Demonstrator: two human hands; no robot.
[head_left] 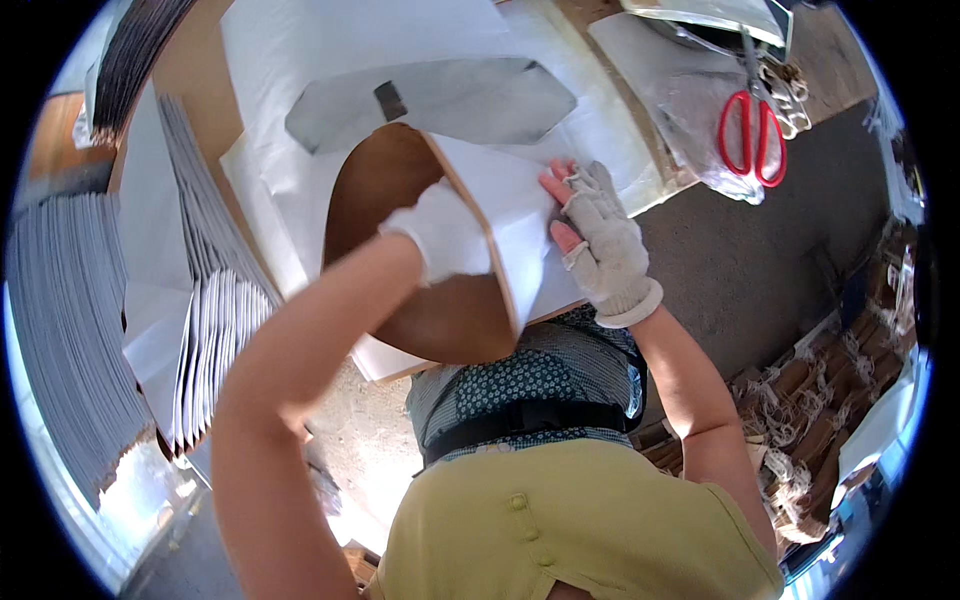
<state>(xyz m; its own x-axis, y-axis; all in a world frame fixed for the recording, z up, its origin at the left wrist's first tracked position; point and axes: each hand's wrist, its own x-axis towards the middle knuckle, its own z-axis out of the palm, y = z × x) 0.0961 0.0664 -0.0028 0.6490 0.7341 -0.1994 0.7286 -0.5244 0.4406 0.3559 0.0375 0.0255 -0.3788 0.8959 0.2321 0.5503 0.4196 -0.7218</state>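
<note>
A paper bag [360,215], white outside and brown inside, gapes open in front of me on the worktable. My left hand [445,235], in a white glove, reaches into its mouth. Blur and the glove hide how those fingers are set. Against the bag's white outer right side is my right hand [605,235], in a pale glove with bare fingertips. Its fingers are extended and apart, with nothing gripped. Beyond the bag lies a flat grey elongated piece [460,100] with angled ends and a small dark rectangle on it.
Red-handled scissors [735,140] lie on clear plastic at the table's right edge. Grey-white stacks of folded paper [70,300] stand at left, with a fanned stack [225,335] beside them. Brown bundles tied with white string [830,420] sit low at right.
</note>
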